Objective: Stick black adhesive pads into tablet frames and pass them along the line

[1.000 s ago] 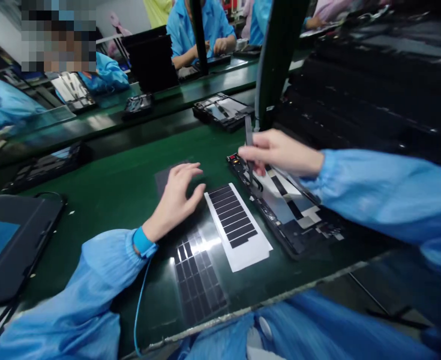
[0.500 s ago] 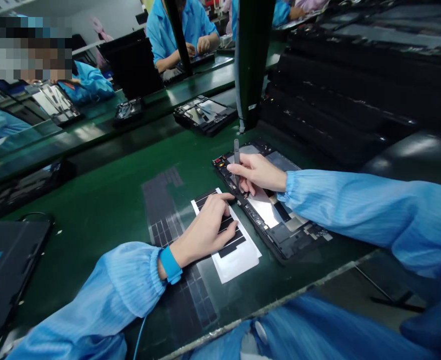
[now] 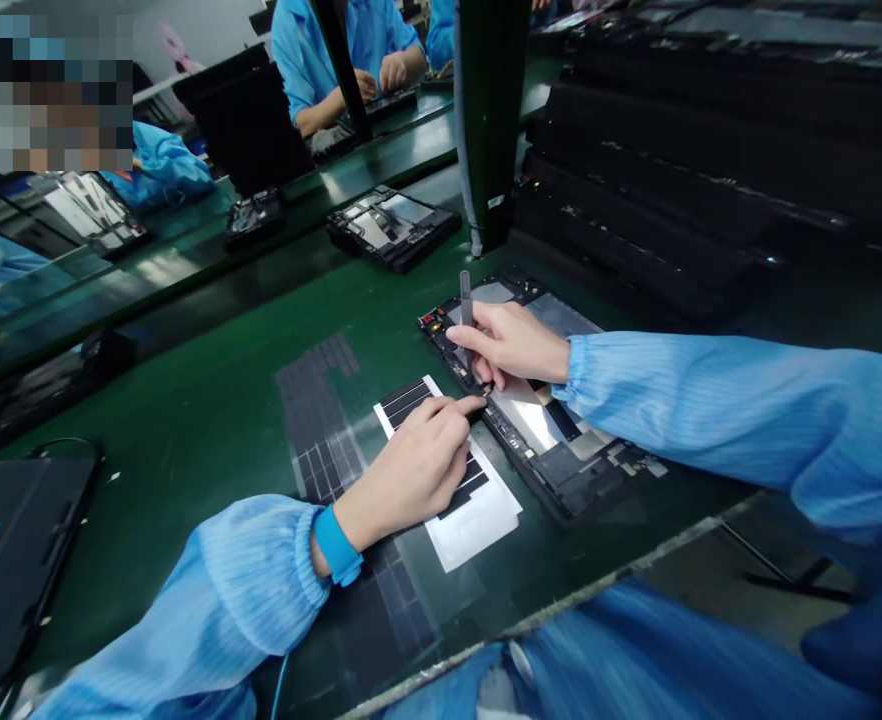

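On the green workbench, an open tablet with its insides exposed lies flat, front and right of centre, partly covered by the right hand and sleeve. Right hand is over the tablet's near-left edge, thumb and fingers clamped on slim grey tweezers, held nearly upright. Tweezer tips are lost among the fingers, so can't tell if they're together or apart, or on what. Left hand lies across a white backing sheet of black strips, index finger stretched to the tablet's edge by the tweezers, other fingers curled. Can't tell whether it pinches anything; no held object shows. Sheet sits just beside the tablet. Clear film with dark pieces lies left of that, partly under the left arm. Blue strap on left wrist.

Step looks like fine work at the tablet's edge, judging by both hands meeting there. To do it well: tweezers steady, light squeeze, tips clear of the exposed parts; left fingertip should brace or press gently, without shoving the tablet. Left palm ought to ride light over the strips, or it may drag the sheet or lift one.
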The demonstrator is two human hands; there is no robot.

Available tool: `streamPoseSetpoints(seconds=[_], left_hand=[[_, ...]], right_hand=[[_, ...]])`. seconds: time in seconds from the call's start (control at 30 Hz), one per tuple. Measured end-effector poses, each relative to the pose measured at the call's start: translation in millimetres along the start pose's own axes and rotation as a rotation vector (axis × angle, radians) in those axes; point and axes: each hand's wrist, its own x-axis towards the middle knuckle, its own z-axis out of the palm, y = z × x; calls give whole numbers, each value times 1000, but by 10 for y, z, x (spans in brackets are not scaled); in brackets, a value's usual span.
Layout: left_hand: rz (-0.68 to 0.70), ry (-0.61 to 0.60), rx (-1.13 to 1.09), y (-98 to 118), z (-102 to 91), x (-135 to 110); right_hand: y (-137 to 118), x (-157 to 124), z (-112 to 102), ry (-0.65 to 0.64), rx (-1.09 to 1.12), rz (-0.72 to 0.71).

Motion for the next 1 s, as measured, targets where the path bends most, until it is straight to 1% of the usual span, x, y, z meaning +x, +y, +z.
streamPoseSetpoints(seconds=[0.13,0.3,0.37,0.47,0.57,0.63,0.7,0.8,0.87,0.9,0.97,1.0], left_hand=[[-31,26,57,1,36,19],[45,-55,117,80,28,35],[31,-57,42,124,14,9],[-79,25,-101,143,25,-42],[-165,79,-137,136,80,-56],[-187,75,-161,172,116,-49],[-197,61,-198,259,130,-49],[-203,21,-249,405,85,-63],[-219,21,-276,420,17,-40],[-249,40,-273,385,-22,-5],[-355,101,-203,231,-99,118],[-434,117,-146,122,-132,201]], right_hand=[[17,11,-8,0,82,17],[21,37,-8,-33,180,84],[30,46,-6,-36,206,96],[41,53,-11,-44,252,88],[41,54,-13,-51,276,86],[43,60,0,-48,286,102],[48,70,21,-43,298,116],[27,80,9,-41,293,122],[-34,65,-78,13,205,76],[-78,47,-150,80,100,34],[-163,-8,-326,276,-250,-28],[-192,-41,-413,363,-459,-5]])
